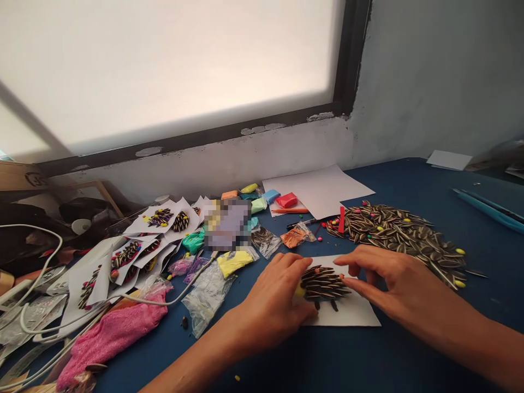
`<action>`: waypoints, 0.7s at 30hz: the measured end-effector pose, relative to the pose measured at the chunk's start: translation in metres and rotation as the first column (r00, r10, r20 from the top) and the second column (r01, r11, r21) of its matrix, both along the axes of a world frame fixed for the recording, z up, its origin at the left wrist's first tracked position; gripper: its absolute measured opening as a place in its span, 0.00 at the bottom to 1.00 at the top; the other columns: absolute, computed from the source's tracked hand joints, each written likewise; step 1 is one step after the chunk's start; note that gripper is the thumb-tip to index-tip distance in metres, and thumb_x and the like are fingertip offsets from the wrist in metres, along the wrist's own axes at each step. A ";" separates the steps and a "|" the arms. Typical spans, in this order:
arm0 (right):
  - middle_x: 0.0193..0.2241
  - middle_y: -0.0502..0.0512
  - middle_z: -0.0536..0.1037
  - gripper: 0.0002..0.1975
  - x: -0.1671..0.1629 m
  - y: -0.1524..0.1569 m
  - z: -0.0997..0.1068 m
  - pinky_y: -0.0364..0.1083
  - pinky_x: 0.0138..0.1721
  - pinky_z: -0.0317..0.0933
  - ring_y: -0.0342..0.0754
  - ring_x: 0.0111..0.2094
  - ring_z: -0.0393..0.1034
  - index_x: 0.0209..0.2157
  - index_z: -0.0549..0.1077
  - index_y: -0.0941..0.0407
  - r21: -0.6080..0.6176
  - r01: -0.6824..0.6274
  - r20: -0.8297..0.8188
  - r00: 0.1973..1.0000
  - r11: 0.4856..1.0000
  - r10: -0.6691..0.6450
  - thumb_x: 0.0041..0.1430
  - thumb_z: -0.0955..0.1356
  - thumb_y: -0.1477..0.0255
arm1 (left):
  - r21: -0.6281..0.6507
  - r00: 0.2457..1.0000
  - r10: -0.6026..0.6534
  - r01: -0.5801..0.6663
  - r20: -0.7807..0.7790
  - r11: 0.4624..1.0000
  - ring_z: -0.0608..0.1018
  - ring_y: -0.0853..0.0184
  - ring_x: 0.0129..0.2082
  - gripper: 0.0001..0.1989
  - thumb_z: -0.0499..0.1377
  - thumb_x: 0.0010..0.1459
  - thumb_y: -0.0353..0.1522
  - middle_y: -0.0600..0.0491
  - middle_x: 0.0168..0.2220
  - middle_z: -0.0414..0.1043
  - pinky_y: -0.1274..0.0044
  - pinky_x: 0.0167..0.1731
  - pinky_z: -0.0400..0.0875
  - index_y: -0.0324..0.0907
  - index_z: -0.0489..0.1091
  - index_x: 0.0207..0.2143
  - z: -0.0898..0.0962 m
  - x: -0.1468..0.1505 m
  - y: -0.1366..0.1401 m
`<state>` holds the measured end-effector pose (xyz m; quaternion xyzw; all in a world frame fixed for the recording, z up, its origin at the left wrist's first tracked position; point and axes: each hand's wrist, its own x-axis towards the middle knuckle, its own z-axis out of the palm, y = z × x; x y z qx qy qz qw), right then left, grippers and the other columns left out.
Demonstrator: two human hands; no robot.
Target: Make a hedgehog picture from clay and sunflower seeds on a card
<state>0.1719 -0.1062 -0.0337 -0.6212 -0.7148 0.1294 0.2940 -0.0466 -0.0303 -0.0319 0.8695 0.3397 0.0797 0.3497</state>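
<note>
A hedgehog figure [326, 283] made of striped sunflower seeds, with a yellow head, lies on a white paper card [360, 317]. My left hand [278, 295] curls around its head end, thumb below and fingers above, so the head is mostly covered. At the opposite end, my right hand [388, 281] has its thumb and forefinger bent towards the seeds. A small orange ball [341, 277] sits at those fingertips, against the figure. Another orange ball [316, 270] shows among the seeds. Short dark feet stick out below the body.
A pile of sunflower seeds [401, 234] with coloured balls lies beyond my right hand. Clay packets, including a yellow one [235, 263] and a red one [286, 200], are spread ahead. Finished seed cards [180, 221], a white cable [164, 303] and pink cloth [118, 333] crowd the left.
</note>
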 end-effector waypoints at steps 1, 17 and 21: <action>0.32 0.50 0.79 0.07 -0.001 0.000 0.000 0.46 0.29 0.65 0.46 0.26 0.72 0.38 0.79 0.49 0.003 0.006 -0.009 1.000 1.000 -0.006 0.62 0.68 0.66 | 0.004 1.000 0.000 0.000 0.006 1.000 0.68 0.54 0.59 0.34 0.67 0.50 0.27 0.44 0.60 0.67 0.66 0.62 0.62 0.40 0.67 0.60 -0.001 0.000 0.000; 0.31 0.51 0.76 0.12 -0.003 0.001 0.000 0.46 0.28 0.61 0.45 0.26 0.70 0.33 0.78 0.50 -0.036 -0.055 0.041 0.998 0.998 0.056 0.67 0.64 0.66 | 0.036 0.998 -0.014 0.012 0.059 0.999 0.69 0.53 0.58 0.34 0.67 0.52 0.28 0.45 0.59 0.68 0.65 0.60 0.64 0.42 0.66 0.62 -0.008 -0.003 0.000; 0.31 0.51 0.75 0.11 -0.001 0.001 -0.002 0.46 0.30 0.62 0.46 0.28 0.72 0.33 0.78 0.50 -0.021 -0.045 0.090 0.995 0.999 0.047 0.67 0.64 0.67 | 0.030 0.999 -0.014 0.013 0.038 0.999 0.69 0.55 0.57 0.34 0.67 0.51 0.27 0.45 0.59 0.68 0.66 0.61 0.63 0.39 0.67 0.62 -0.006 -0.002 0.000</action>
